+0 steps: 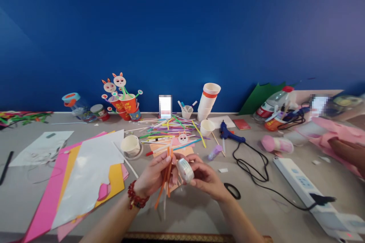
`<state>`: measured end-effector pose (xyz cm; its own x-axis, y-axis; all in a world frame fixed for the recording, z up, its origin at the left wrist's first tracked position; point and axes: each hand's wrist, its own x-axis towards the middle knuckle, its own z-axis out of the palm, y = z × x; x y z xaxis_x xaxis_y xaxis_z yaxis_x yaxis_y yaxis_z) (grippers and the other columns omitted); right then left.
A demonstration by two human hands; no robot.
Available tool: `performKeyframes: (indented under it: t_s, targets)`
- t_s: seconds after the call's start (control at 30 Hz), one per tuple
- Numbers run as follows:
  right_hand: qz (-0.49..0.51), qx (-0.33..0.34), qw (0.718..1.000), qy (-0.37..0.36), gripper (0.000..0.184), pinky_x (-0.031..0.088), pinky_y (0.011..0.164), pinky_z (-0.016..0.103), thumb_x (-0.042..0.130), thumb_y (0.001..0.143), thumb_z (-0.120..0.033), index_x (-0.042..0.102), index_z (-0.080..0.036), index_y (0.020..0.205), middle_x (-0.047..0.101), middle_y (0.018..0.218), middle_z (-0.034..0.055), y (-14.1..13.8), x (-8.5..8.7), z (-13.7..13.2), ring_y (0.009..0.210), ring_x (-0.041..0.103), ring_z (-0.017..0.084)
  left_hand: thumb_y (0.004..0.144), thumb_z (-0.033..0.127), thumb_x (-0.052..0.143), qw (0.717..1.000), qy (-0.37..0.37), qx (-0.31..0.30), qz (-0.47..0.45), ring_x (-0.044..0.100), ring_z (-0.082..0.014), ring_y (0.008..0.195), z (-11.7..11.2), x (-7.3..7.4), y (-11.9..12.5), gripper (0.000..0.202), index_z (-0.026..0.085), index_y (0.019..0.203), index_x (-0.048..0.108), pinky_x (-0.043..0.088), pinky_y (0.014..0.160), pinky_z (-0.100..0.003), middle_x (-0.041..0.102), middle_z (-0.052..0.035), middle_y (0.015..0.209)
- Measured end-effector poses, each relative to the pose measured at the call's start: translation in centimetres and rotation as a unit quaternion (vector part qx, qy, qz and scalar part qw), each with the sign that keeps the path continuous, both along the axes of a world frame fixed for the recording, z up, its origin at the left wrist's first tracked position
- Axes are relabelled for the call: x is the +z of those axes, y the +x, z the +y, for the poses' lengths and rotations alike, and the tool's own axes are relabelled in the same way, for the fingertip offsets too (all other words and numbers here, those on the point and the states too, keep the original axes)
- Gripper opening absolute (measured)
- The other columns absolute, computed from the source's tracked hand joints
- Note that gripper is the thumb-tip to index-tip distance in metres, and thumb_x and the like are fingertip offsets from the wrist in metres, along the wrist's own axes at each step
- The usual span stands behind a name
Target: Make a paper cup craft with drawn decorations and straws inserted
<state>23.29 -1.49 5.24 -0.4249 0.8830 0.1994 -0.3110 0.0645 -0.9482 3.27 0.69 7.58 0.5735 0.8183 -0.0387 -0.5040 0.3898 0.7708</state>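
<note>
Orange strips (pixel 169 172): though they splay at the bottom, your left hand (pixel 156 172) pinches them mid-length, tilted, just below frame centre.
Tape roll (pixel 186 170): your right hand (pixel 207 176) pinches it between thumb and fingers, just beside the strips; can't tell if any tape reaches them.
Front edge (pixel 199 234): runs along bottom centre, under your forearms.
Tabletop (pixel 259 212): widest stretch shows lower right, between your right forearm and the power strip (pixel 293 176); narrower patch lower left, between your left forearm and the coloured sheets (pixel 91 171).
Right-side snags: black loop (pixel 238 193) near your right wrist; blue glue gun (pixel 229 133) right of centre, its cable (pixel 282 192) trailing to the power strip.
Far right: co-worker's hand (pixel 345 152) on pink material (pixel 327 127).
Left-side snags: sheets cover much of lower left; paper cup (pixel 130 146) above your left wrist.
Back: loose coloured sticks (pixel 161 127) mid-frame, cup stack (pixel 203 106) behind, blue wall (pixel 182 26) above.
</note>
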Motion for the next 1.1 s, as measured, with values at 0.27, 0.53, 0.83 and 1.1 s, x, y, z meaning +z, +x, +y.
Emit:
performKeyframes:
  t_s: [0.27, 0.53, 0.83, 1.1]
  targets:
    - [-0.029, -0.061, 0.998, 0.013, 0.024, 0.053, 0.076, 0.033, 0.070, 0.081, -0.042, 0.069, -0.025, 0.097, 0.047, 0.115, 0.0089, -0.5, -0.4, 0.1, 0.104, 0.055, 0.024, 0.093, 0.033, 0.055, 0.989, 0.107, 0.042, 0.096, 0.063, -0.0116, 0.064, -1.0, 0.8, -0.1, 0.020, 0.015, 0.094, 0.064, 0.051, 0.060, -0.022, 0.065, -0.0063, 0.088]
    - [0.021, -0.041, 0.999, -0.006, 0.027, 0.047, 0.090, 0.038, 0.065, 0.080, -0.047, 0.075, -0.021, 0.082, 0.054, 0.114, 0.0099, -0.8, -0.7, -0.2, 0.112, 0.052, 0.030, 0.095, 0.037, 0.050, 0.992, 0.085, 0.001, 0.098, 0.060, -0.0114, 0.054, -0.9, 0.6, -0.6, 0.034, 0.015, 0.118, 0.060, 0.044, 0.050, -0.019, 0.063, -0.0027, 0.066]
    - [-0.001, -0.062, 0.996, 0.056, 0.025, 0.038, 0.100, 0.042, 0.065, 0.081, -0.046, 0.070, -0.022, 0.087, 0.052, 0.120, 0.0089, -0.9, -1.4, 0.6, 0.119, 0.047, 0.030, 0.097, 0.034, 0.045, 0.967, 0.197, 0.040, 0.154, 0.060, -0.0116, 0.063, -0.8, 0.0, -0.8, 0.029, 0.013, 0.104, 0.063, 0.045, 0.054, -0.020, 0.066, -0.0077, 0.084]
    - [-0.116, -0.067, 0.989, 0.063, 0.025, 0.049, 0.079, 0.031, 0.060, 0.089, -0.042, 0.073, -0.020, 0.087, 0.053, 0.107, 0.0092, -0.6, 0.2, 0.3, 0.103, 0.052, 0.024, 0.099, 0.028, 0.040, 0.930, 0.292, 0.067, 0.215, 0.065, -0.0129, 0.072, -1.5, 0.6, -0.7, 0.026, 0.014, 0.099, 0.062, 0.051, 0.060, -0.024, 0.059, -0.0155, 0.124]
